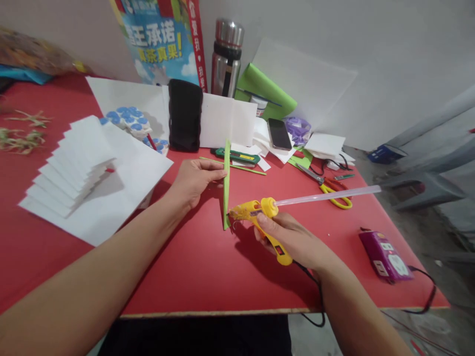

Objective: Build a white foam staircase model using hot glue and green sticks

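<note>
Between the fingers of my left hand [200, 181] is a narrow green strip [226, 190], held near its middle and running away from me. My right hand [287, 235] is wrapped round the handle of a yellow glue gun [256, 211], whose nozzle is at the strip's near end. A clear glue stick [326, 195] sticks out of the gun's back. Beyond the left fingertips, a thin green stick [248, 170] lies crosswise on the red table [185, 282], in front of a green cutter [241, 157].
Stacked white paper [137, 163] lies at the left. At the back stand a black phone [184, 116] and a steel flask [225, 59]. Yellow-handled scissors [336, 195] and a purple power box [386, 254] are at the right. A black cable [313, 282] hangs over the front edge.
</note>
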### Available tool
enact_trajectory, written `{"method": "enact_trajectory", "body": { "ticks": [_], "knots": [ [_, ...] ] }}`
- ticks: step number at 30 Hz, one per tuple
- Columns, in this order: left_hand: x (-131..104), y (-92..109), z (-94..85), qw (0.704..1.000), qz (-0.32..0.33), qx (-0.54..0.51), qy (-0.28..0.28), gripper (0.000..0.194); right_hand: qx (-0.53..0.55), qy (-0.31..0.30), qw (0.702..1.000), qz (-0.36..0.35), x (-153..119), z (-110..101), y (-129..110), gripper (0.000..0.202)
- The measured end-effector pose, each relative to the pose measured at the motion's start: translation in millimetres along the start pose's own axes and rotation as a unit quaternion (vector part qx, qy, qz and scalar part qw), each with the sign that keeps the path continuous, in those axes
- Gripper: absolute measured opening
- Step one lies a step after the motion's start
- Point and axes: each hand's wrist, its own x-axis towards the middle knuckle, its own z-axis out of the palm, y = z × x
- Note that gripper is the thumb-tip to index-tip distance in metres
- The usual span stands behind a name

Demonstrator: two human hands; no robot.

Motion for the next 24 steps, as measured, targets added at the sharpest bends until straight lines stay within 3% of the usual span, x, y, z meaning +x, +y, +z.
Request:
{"method": "enact_trajectory", "body": {
  "ticks": [9, 24],
  "knots": [
    [-1, 2, 1.7, 1.0, -0.02, 0.004, 0.015, 0.026, -0.01, -0.019, 1.0, 0.015, -15, 3, 2, 0.063],
    [4, -1, 0.4, 0.999, -0.03, -0.004, 0.027, 0.027, 0.01, 0.006, 1.0, -0.022, 11, 3, -5, 0.062]
  ]
}}
